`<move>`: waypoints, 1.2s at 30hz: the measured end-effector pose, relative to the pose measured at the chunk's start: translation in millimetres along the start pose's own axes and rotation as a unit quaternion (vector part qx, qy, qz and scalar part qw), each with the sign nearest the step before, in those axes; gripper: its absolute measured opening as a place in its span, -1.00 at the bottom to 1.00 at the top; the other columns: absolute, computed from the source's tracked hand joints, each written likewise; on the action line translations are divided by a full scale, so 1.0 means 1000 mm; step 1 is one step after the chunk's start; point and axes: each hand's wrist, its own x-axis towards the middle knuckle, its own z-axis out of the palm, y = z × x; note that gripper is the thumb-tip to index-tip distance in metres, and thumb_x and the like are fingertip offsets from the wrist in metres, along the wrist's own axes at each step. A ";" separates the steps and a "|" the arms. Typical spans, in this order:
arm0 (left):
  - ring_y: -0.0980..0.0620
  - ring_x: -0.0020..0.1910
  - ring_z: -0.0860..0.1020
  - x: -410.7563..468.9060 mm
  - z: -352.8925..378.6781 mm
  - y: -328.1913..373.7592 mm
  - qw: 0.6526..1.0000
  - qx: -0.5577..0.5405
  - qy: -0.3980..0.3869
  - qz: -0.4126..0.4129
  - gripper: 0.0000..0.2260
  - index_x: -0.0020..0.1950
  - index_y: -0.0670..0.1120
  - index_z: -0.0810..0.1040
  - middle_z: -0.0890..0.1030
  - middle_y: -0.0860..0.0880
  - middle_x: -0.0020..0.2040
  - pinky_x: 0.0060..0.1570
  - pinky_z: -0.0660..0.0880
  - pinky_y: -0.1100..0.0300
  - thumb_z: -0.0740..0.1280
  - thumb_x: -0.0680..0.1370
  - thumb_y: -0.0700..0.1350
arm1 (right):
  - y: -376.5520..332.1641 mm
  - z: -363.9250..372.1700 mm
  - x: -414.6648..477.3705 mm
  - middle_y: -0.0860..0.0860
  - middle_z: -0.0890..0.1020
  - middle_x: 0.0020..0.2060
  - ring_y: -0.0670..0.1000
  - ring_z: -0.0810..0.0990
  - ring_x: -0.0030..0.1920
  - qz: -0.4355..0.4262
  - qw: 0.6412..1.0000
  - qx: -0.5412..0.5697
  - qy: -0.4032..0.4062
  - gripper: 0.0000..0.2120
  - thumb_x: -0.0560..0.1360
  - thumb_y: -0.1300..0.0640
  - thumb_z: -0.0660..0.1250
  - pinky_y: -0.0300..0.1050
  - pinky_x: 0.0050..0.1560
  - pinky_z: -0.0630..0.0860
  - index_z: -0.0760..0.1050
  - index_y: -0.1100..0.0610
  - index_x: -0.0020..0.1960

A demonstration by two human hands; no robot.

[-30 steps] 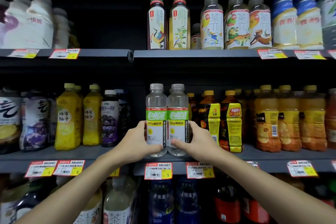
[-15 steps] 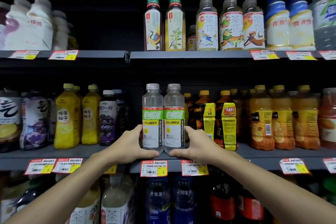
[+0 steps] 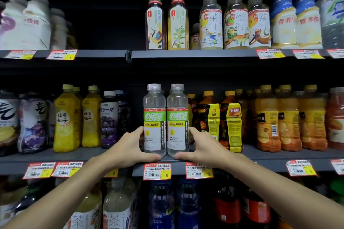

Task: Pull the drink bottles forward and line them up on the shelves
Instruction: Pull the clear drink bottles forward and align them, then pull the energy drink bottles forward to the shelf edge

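Neighbours crowd both hands on the grey middle shelf [image 3: 270, 156]. Just beside the right hand [image 3: 202, 147] stands a dark bottle in a black-and-yellow wrap [image 3: 208, 121] with an orange cap, so close to the knuckles that touching or apart cannot be told. A second wrapped bottle [image 3: 230, 122] stands against its far side. Across a narrow gap from the left hand [image 3: 128, 147] is a dark purple grape-drink bottle [image 3: 109, 121] with a white cap.

The left hand grips the lower half of the left clear plastic bottle [image 3: 154, 117], fingers curled round its outer side, thumb lying along its base. The right hand holds the right clear plastic bottle [image 3: 177, 117] the same way, mirrored. Both bottles stand upright, touching side by side, at the shelf's front edge and at the left end of this shelf section.

Each carries a green band with white 电解质, a line ">500mg 电解质/瓶" below it, and a black vertical strip reading ELECTROLYTE. On the front edge under them hang two red, white and yellow price tags [image 3: 157, 171] [image 3: 199, 170], each showing 5.

Farther left stand yellow bottles [image 3: 67, 117] marked 蜂蜜柚子. Toward the right end are rows of orange drink bottles [image 3: 268, 117] with yellow caps.

On the front edge of the upper shelf [image 3: 204, 54], directly above, two slim grey-capped bottles [image 3: 155, 18] read 东方树叶. Beside them are three illustrated 茶π bottles [image 3: 211, 22].
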 end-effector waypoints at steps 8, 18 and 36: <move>0.49 0.07 0.51 0.001 0.002 -0.002 1.000 0.009 0.001 0.007 -0.29 0.22 0.33 0.34 0.56 0.49 -0.01 -0.10 0.39 0.62 0.58 0.17 0.37 | 0.003 0.002 -0.003 -0.29 0.60 0.04 -0.27 0.57 0.04 0.001 1.000 0.020 0.007 -0.17 0.30 -0.41 0.49 -0.24 0.04 0.56 0.32 -0.09 0.42; 0.51 0.08 0.49 0.000 0.000 -0.001 0.999 0.026 -0.023 0.000 -0.18 0.34 0.25 0.31 0.56 0.41 0.06 -0.12 0.39 0.61 0.53 0.18 0.44 | 0.002 0.002 -0.006 -0.20 0.60 0.28 -0.28 0.53 0.18 -0.015 0.999 0.051 -0.011 -0.18 0.36 -0.33 0.51 -0.35 0.11 0.49 0.25 -0.14 0.48; 0.24 0.06 0.43 0.003 0.093 0.123 0.935 0.024 0.250 0.252 -0.70 0.22 -0.06 0.46 0.41 0.12 0.07 0.06 0.39 0.39 0.42 0.52 -0.17 | 0.053 -0.057 -0.059 -0.18 0.51 -0.13 -0.13 0.52 -0.20 0.002 0.948 -0.106 0.300 -0.83 0.55 -0.07 0.37 -0.16 -0.23 0.46 0.47 -0.04 0.08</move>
